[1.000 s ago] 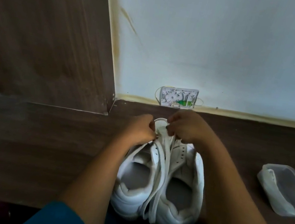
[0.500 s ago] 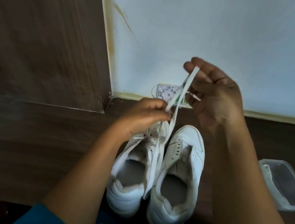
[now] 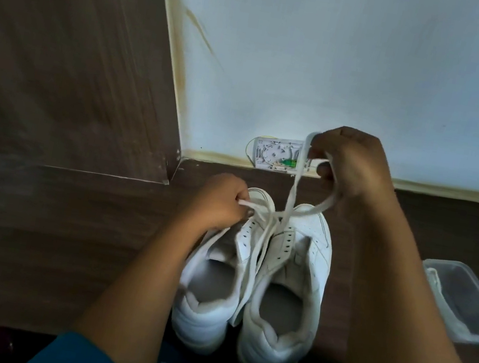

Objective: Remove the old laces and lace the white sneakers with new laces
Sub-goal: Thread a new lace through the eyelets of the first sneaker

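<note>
2 white sneakers [image 3: 319, 259] and a white lace [image 3: 294, 188] — dark brown wood-grain surface [image 3: 63, 230], pale bluish wall [image 3: 349, 56], teal sleeve [image 3: 79, 358].

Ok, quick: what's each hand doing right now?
Left hand: gripping the lace at the left sneaker's toe.
Right hand: held up, pinching a loop of the lace.
</note>
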Demonstrator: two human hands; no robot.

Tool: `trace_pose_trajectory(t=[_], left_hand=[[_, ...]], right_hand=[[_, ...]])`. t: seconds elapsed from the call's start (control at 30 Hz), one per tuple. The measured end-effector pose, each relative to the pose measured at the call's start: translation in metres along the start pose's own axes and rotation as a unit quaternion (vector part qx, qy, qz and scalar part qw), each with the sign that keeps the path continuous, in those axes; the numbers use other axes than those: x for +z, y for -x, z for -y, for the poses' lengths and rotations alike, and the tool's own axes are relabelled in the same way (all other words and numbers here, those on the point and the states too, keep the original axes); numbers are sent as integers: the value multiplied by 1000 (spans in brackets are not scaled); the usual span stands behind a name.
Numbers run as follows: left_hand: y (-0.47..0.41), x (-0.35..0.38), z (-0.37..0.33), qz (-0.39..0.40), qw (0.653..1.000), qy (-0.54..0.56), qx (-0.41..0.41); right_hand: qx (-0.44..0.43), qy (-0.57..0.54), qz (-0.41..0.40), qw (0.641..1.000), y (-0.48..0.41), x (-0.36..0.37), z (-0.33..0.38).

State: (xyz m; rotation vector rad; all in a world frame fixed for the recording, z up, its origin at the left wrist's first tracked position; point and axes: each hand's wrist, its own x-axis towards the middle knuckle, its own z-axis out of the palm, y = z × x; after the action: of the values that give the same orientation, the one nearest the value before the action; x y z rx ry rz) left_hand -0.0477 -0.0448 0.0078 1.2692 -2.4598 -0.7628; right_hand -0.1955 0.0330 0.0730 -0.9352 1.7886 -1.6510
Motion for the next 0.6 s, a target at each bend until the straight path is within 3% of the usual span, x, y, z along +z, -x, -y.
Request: trace_pose_trajectory(t=[0.13,0.2,0.27,0.3,0.37,0.43,0.47,0.6], left_hand=[[24,-44,-7,58,954,296,7],[40,-67,-4,204,948,240,50],[51,-79,-6,357,930,70,57],[53,-81,-7,383,922,9,50],[45,-72,-6,299,954,-9,34],[34,-54,-10,123,988,94,29],[29,-45,-15,77,984,159,34],[18,-15,-35,73,966,228,100]], right_hand=[[81,-100,9,992,-3,-7,5],[109,-176,10,978,-3,-10,6],[117,-223,4,968,-3,-13,7],[115,-242,5,963,-3,-14,7],[106,-272,23,956,-2,-13,10],[87,-286,71,951,1,-11,15],[74,-284,105,950,3,-10,18],[-3,-186,185,965,11,-1,21]])
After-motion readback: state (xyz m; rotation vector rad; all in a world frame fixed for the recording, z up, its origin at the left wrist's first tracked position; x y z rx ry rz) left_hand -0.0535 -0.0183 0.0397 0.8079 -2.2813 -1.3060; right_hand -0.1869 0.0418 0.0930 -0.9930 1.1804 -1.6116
